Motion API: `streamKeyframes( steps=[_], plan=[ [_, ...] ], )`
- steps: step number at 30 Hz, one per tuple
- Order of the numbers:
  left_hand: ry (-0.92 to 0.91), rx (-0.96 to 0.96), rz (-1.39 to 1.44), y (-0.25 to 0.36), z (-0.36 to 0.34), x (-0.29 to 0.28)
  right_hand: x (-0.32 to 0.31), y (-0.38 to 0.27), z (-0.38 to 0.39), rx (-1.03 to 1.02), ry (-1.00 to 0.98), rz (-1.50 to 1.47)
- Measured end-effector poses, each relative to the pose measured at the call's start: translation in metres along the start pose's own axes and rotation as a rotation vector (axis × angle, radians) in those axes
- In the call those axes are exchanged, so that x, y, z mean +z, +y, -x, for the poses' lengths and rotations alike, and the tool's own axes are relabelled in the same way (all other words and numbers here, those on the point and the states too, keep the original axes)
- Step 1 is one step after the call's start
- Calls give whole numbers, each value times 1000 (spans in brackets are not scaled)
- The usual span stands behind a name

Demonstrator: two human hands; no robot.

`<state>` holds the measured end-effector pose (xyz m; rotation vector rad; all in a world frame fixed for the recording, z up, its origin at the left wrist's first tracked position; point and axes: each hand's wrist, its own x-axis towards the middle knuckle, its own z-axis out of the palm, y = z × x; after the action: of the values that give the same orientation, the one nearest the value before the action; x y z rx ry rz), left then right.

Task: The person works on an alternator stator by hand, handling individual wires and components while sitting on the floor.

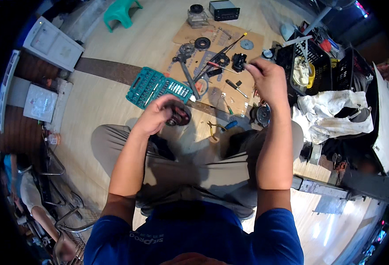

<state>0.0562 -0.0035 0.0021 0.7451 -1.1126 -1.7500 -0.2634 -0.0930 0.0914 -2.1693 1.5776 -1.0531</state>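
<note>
My left hand (159,112), slightly blurred, grips a round black part with reddish marks (180,115) above my knees. My right hand (267,77) is raised at the right with fingers pinched, beside a black moulded part (238,62) in the view; what it holds, if anything, is too small to tell. A sheet of brown cardboard (256,42) carries a red-handled screwdriver (214,64), a black pulley (202,43), a grey metal disc (246,44) and several other tools. An open teal socket case (141,86) lies left of them, and yellow-and-blue pliers (216,128) lie between my feet.
Black crates (318,55) and white cloth (327,115) crowd the right side, beside a metal beam (318,187). A green stool (117,15) and a boxy metal unit (224,11) sit at the back. At lower left, another person's arm (44,221) shows among metal-framed chairs.
</note>
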Motion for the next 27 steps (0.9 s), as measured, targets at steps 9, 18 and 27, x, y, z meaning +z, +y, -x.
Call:
streamKeyframes(
  steps=[9,18,27],
  plan=[
    [455,69,417,10,-16,-5,-8,5,24,142,-338,-196],
    [460,60,533,18,-18,0,-19,18,25,192,-458,-251],
    [466,-92,-600,29,-12,3,-33,22,21,161,-64,-268]
  ],
)
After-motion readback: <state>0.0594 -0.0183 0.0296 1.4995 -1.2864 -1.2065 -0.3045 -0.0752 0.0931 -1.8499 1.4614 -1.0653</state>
